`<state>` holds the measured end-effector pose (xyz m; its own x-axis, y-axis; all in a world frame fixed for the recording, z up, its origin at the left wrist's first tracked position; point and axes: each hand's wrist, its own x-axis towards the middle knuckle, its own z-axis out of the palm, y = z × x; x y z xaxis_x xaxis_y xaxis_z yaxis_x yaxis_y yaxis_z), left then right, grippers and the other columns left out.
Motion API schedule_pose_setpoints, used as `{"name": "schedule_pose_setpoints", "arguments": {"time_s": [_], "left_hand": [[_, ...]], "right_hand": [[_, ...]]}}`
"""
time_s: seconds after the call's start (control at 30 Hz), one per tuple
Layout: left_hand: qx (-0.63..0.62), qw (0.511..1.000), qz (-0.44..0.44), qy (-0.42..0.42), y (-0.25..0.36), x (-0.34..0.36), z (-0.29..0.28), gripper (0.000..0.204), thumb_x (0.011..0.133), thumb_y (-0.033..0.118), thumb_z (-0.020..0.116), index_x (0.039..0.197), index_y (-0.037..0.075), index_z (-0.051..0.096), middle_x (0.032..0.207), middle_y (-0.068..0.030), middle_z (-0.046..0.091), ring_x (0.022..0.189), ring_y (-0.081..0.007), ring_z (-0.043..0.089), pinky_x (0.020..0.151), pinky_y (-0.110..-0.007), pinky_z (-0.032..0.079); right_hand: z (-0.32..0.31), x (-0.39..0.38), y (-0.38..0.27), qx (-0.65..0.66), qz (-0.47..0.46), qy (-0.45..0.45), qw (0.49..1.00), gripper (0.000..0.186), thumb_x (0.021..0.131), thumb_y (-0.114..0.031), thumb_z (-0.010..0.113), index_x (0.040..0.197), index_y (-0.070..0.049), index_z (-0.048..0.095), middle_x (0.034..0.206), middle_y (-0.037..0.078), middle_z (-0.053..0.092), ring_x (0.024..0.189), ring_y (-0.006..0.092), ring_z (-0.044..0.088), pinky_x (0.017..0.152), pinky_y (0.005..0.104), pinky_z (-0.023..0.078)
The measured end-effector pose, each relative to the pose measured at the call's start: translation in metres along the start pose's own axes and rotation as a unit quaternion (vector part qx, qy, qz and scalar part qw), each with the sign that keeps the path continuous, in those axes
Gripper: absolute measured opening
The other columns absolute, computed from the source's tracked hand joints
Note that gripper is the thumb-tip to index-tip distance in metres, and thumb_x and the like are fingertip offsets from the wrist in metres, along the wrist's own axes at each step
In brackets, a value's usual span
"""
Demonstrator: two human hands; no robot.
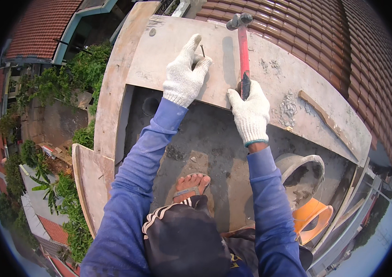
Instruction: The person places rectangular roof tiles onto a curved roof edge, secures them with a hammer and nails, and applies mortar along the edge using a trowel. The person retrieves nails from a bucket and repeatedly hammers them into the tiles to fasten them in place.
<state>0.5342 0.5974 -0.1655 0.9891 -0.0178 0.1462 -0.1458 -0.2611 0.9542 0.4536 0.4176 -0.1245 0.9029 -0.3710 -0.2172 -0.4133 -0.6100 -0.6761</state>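
Observation:
My left hand [184, 76], in a white knit glove, is over the pale wall top with its index finger stretched out. A nail [202, 50] stands up at the tip of its thumb, apparently pinched there; the nail's lower end is hidden. In its white glove, my right hand [250, 111] is closed round the dark lower end of a hammer [244, 51]. The hammer has a red handle and a grey metal head, which points away from me over the wall's far edge. A gap separates the hammer head from the nail.
Beyond the pale wall top [159, 60] slopes a brown tiled roof [293, 27]. A wooden strip [327, 117] and mortar crumbs [288, 106] lie on it at right. A mortar-stained bucket [300, 168] and an orange container [313, 217] stand beside my right arm. Left, the ground drops far below.

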Motion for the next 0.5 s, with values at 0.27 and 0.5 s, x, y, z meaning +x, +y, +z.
{"name": "schedule_pose_setpoints", "arguments": {"time_s": [0.27, 0.5], "left_hand": [[-0.186, 0.906, -0.336, 0.178, -0.019, -0.145, -0.059, 0.029, 0.109, 0.011, 0.072, 0.133, -0.004, 0.072, 0.106, -0.0085, 0.076, 0.083, -0.0134, 0.074, 0.072, -0.029, 0.062], [-0.353, 0.850, -0.357, 0.160, -0.008, -0.091, -0.028, 0.020, 0.108, 0.018, 0.077, 0.103, -0.001, 0.075, 0.092, -0.0076, 0.075, 0.082, -0.0152, 0.075, 0.077, -0.032, 0.068]], "right_hand": [[-0.001, -0.001, 0.001, -0.010, -0.008, -0.012, 1.000, 0.036, 0.094, -0.029, 0.083, 0.120, -0.008, 0.072, 0.094, 0.016, 0.075, 0.086, 0.0350, 0.075, 0.081, 0.0450, 0.058], [0.004, 0.002, 0.005, 0.034, 0.000, -0.020, 0.999, 0.035, 0.094, -0.030, 0.082, 0.120, -0.008, 0.072, 0.094, 0.015, 0.076, 0.084, 0.0316, 0.075, 0.079, 0.0429, 0.058]]}}
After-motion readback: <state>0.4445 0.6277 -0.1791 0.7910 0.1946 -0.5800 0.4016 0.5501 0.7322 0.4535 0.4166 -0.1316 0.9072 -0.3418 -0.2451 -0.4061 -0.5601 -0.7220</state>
